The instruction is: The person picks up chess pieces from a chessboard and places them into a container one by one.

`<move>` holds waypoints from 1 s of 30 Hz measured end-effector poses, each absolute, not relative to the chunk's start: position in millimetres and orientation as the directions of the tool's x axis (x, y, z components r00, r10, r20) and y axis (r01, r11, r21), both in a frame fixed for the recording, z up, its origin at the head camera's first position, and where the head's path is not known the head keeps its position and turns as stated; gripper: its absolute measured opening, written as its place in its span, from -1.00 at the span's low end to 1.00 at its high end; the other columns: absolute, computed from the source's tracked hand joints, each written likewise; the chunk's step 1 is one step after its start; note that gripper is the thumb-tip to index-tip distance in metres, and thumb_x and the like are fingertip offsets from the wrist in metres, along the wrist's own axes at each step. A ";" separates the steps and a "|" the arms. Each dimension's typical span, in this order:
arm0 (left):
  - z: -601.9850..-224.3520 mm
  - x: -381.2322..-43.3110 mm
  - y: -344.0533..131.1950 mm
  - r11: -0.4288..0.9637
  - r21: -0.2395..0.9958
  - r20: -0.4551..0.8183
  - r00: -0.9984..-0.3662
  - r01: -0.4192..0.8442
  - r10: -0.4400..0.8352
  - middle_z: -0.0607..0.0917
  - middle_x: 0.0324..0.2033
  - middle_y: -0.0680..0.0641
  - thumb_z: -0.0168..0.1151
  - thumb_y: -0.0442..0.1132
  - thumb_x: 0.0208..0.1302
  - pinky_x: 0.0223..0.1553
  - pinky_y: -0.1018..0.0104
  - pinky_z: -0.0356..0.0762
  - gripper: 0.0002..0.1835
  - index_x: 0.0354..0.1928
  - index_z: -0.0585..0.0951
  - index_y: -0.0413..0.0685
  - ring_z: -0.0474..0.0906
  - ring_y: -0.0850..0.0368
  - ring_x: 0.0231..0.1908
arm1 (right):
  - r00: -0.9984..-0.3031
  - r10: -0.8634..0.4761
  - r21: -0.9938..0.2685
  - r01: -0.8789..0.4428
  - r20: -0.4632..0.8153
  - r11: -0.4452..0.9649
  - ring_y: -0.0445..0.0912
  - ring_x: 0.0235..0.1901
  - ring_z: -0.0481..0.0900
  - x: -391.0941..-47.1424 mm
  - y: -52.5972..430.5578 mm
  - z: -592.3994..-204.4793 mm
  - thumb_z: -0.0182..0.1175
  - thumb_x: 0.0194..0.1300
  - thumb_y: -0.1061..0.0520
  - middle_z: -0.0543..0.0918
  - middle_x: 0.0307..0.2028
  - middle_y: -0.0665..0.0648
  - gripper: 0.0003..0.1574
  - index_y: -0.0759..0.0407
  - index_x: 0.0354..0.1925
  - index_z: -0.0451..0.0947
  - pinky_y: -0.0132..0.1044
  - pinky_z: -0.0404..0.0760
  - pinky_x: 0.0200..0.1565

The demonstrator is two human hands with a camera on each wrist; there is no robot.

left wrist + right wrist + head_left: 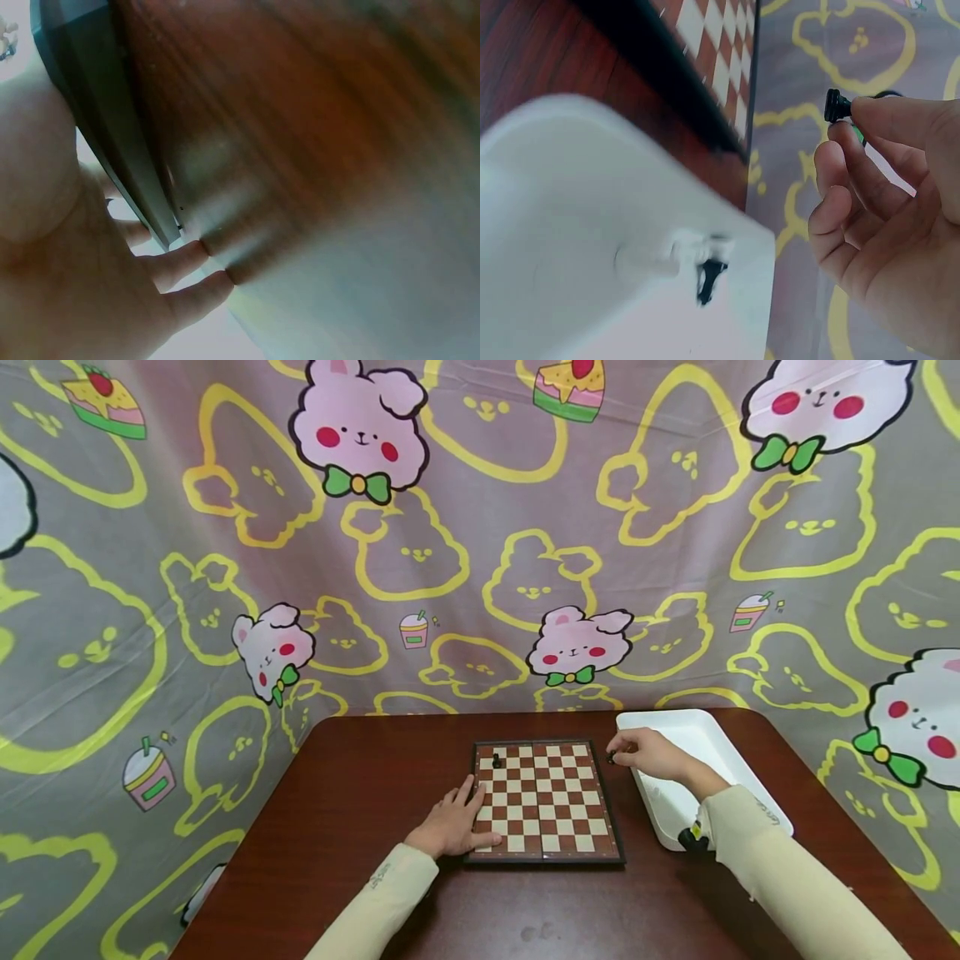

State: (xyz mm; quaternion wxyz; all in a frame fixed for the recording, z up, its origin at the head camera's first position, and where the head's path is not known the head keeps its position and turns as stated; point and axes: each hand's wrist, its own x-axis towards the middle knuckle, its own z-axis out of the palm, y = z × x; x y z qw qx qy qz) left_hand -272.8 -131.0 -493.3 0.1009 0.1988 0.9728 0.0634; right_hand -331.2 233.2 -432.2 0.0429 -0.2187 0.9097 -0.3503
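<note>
A brown-and-cream chessboard [543, 802] with a dark frame lies unfolded on the table. My left hand [450, 822] rests on its left edge with straight, spread fingers; the left wrist view shows the palm against the dark frame [112, 120] and fingertips at the tabletop. Just off the board's right edge, my right hand [648, 752] pinches a black chess piece [838, 106] between thumb and index finger. The piece's round base points outward and its top is hidden by the fingers. Near the board's far left corner stands a small black chess piece [497, 761].
A white tray [750, 777] stands right of the board, beneath my right forearm. In the right wrist view another black piece [710, 280] and blurred white pieces [645, 262] lie inside it. A patterned curtain [480, 568] hangs behind the dark red-brown table [360, 777].
</note>
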 end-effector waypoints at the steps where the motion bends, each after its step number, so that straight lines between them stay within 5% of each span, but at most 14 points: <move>1: -493.4 -272.8 -131.0 0.913 0.165 -0.170 -0.901 0.374 0.400 -0.17 0.33 -0.12 -0.21 0.53 -0.11 0.07 -0.07 0.13 0.05 0.37 -0.07 0.08 0.02 -0.19 0.22 | -0.904 -0.421 -0.659 -0.360 0.072 0.661 -0.12 -0.41 0.47 -331.2 237.0 -433.1 0.12 0.18 0.18 0.54 -0.44 0.00 -0.86 0.17 -0.26 0.54 -0.23 0.42 -0.38; 20: -493.7 -273.0 -131.5 0.913 0.157 -0.169 -0.900 0.377 0.401 -0.17 0.33 -0.12 -0.23 0.53 -0.11 0.06 -0.07 0.14 0.05 0.37 -0.08 0.09 0.02 -0.19 0.21 | -0.929 -0.366 -0.694 -0.295 0.049 0.657 -0.06 -0.42 0.48 -329.8 299.5 -449.3 0.12 0.16 0.23 0.55 -0.44 0.17 -0.87 0.26 -0.29 0.51 -0.22 0.43 -0.40; 30: -493.4 -271.8 -131.9 0.915 0.146 -0.172 -0.901 0.377 0.398 -0.18 0.33 -0.11 -0.25 0.55 -0.12 0.05 -0.06 0.16 0.06 0.37 -0.08 0.08 0.03 -0.20 0.21 | -0.949 -0.313 -0.662 -0.250 0.025 0.706 -0.09 -0.41 0.47 -329.5 317.4 -450.7 0.10 0.17 0.23 0.53 -0.44 0.09 -0.79 0.32 -0.22 0.50 -0.22 0.43 -0.39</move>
